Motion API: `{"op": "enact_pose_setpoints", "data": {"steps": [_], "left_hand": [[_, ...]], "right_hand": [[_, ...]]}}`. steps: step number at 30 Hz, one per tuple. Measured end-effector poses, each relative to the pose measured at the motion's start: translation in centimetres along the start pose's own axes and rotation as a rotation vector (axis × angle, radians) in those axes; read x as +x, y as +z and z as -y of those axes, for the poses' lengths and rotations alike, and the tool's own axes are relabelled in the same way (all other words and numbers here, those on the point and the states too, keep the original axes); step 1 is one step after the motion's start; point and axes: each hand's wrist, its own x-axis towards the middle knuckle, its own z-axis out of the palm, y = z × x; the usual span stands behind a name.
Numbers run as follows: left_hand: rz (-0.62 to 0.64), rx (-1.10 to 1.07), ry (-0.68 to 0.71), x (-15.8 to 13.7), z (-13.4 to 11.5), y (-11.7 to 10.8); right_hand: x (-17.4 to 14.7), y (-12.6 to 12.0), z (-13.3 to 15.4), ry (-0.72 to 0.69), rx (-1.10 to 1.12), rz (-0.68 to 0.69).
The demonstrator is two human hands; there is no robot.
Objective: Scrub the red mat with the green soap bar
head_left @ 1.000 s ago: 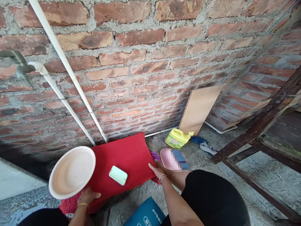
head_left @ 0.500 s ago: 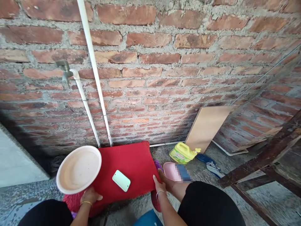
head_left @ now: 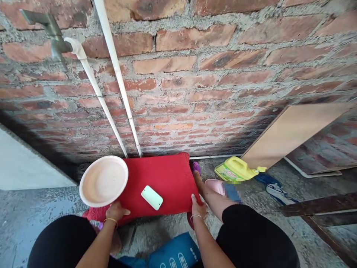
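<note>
A low bench covered in red cloth (head_left: 164, 169) stands between my legs against the wall. On its left end rests a pale pink plastic basin (head_left: 104, 180), with nothing seen inside. A light green phone (head_left: 152, 197) lies flat on the cloth, near its front edge. My left hand (head_left: 115, 212) is closed on the front edge beside the basin, thumb on top and the other fingers mostly hidden. At the right front corner, my right hand (head_left: 199, 208) grips the bench, its thumb on the red cloth and its fingers around the side.
A tap (head_left: 54, 37) and white pipes (head_left: 122, 83) run along the brick wall. To the right are a yellow jug (head_left: 235, 169), pink slipper (head_left: 214, 185), blue-and-white flip-flops (head_left: 275, 190), a leaning board (head_left: 290, 134) and a dark wooden frame (head_left: 320, 206). A blue bag (head_left: 174, 253) lies below.
The camera view has come closer and shifted, so the tap looks larger and more of the blue bag shows. Both hands keep their hold; basin and phone stay in place on the bench.
</note>
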Motion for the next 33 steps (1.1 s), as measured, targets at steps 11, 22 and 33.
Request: {"op": "enact_pose_setpoints", "data": {"steps": [11, 22, 33], "left_hand": [[0.022, -0.035, -0.07, -1.3, -0.8, -1.1], [0.013, -0.084, -0.078, -1.6, -0.5, -1.2], [-0.016, -0.088, -0.016, -1.7, -0.1, -0.7]], "right_hand": [[-9.6, -0.9, 9.8, -1.015, -0.247, 0.078], [-16.0, 2.2, 11.3, -1.066, -0.64, 0.345], [-14.7, 2.3, 10.1, -0.928, -0.407, 0.229]]}}
